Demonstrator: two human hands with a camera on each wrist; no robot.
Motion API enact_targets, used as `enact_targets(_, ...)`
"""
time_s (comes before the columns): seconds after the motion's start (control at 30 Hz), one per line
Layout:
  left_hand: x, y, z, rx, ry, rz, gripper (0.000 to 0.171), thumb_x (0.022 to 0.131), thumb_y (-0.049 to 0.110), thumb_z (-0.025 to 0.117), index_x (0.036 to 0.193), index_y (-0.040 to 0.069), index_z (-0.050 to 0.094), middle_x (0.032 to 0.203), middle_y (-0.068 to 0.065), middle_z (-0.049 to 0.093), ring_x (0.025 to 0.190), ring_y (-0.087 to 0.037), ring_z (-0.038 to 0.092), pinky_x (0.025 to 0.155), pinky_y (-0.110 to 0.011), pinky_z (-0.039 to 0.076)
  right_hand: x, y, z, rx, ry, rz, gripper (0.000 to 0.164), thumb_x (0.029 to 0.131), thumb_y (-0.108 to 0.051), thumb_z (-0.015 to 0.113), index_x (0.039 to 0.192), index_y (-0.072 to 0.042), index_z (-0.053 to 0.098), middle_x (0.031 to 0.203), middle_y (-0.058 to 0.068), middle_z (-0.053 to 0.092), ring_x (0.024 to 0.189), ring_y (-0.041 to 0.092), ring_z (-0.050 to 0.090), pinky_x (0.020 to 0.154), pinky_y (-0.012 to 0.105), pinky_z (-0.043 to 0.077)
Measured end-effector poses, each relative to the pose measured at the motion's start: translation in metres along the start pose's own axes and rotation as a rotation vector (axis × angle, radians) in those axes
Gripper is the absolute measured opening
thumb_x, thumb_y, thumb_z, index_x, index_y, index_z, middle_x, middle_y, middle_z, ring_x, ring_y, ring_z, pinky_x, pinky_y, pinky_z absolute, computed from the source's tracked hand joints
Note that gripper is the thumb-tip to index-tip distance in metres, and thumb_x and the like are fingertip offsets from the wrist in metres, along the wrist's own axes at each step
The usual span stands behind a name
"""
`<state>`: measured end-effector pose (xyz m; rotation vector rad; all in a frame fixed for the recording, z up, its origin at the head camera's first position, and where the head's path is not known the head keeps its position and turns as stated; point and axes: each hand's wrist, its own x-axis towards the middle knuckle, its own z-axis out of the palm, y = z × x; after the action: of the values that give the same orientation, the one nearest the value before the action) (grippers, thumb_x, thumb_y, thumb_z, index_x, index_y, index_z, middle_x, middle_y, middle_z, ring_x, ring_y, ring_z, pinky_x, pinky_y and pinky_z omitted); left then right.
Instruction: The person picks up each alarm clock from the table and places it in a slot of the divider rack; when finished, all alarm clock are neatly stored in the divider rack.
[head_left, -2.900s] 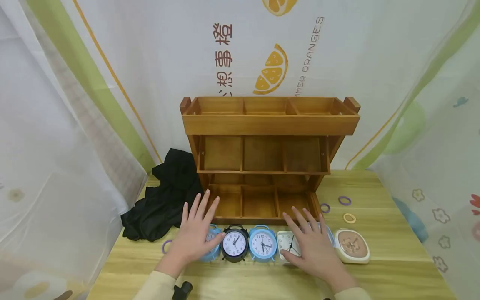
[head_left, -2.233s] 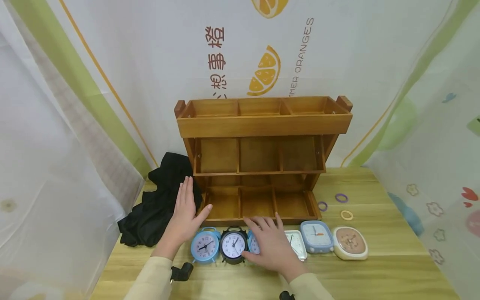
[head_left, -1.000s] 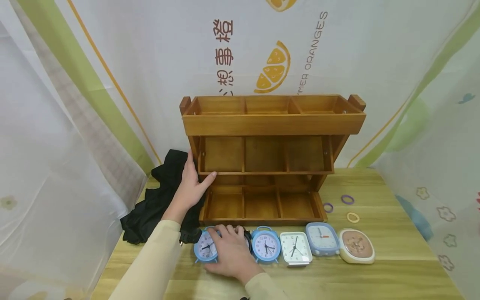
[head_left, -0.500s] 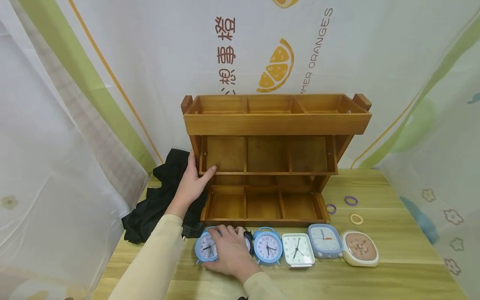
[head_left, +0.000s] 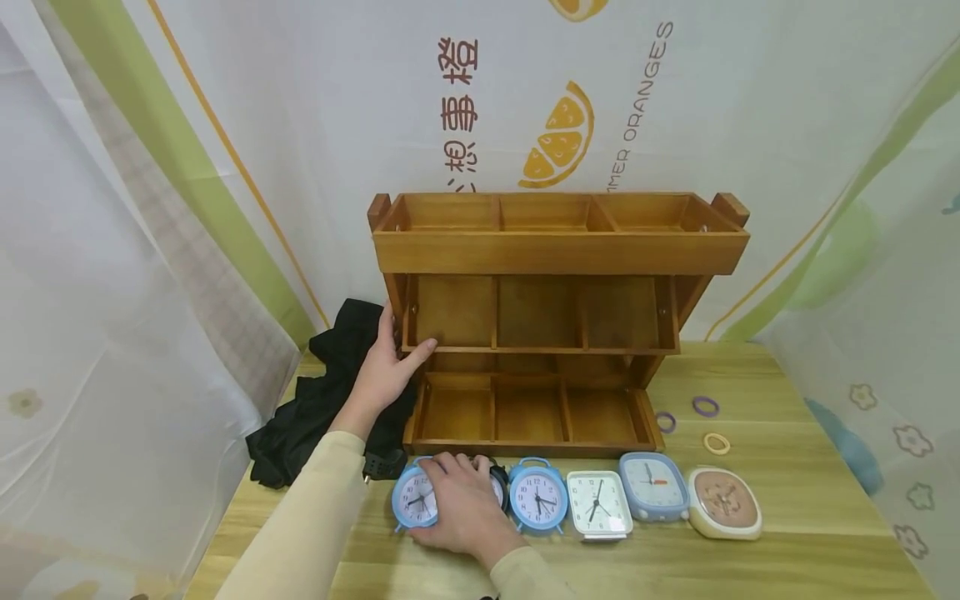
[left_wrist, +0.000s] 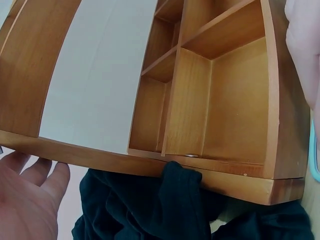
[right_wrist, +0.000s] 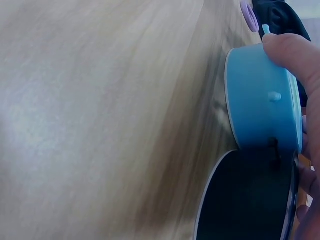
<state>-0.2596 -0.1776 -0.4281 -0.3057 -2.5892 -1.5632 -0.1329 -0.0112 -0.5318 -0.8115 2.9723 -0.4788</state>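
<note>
A wooden rack (head_left: 561, 253) with three tiers of compartments stands at the back of the table. My left hand (head_left: 381, 377) touches its left side, the thumb held apart before the middle tier; in the left wrist view straight fingertips meet the side rail. My right hand (head_left: 462, 510) lies over the two leftmost clocks in the row. Its thumb is at the lower edge of a blue alarm clock (right_wrist: 260, 100), and the fingers bend over the top. Most of the black alarm clock (right_wrist: 245, 195) is hidden under this hand in the head view.
To the right stand another blue alarm clock (head_left: 538, 498), a white square clock (head_left: 600, 504), a light blue square clock (head_left: 654, 487) and a cream clock (head_left: 723, 502). Purple rings (head_left: 705, 407) and a yellow ring (head_left: 716, 443) lie beyond. Black cloth (head_left: 300, 433) is left of the rack.
My left hand has moved up to the rack's left side. My right hand has slid left along the row from the white square clock to the blue and black clocks, where it stays.
</note>
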Motion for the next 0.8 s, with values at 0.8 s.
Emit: enact_targets(0.8, -0.001, -0.002, 0.002, 0.023, 0.024, -0.006, 0.102, 0.1, 0.046, 0.07, 0.169, 0.032, -0.004, 0.172, -0.012, 0.022, 0.152, -0.038, 0.035, 0.115, -0.061, 0.038, 0.0, 0.003, -0.028, 0.072, 0.152, -0.085, 0.093, 0.07, -0.062, 0.087, 0.149, -0.024, 0.056, 0.14, -0.007, 0.057, 0.117, 0.016, 0.054, 0.094, 0.046, 0.037)
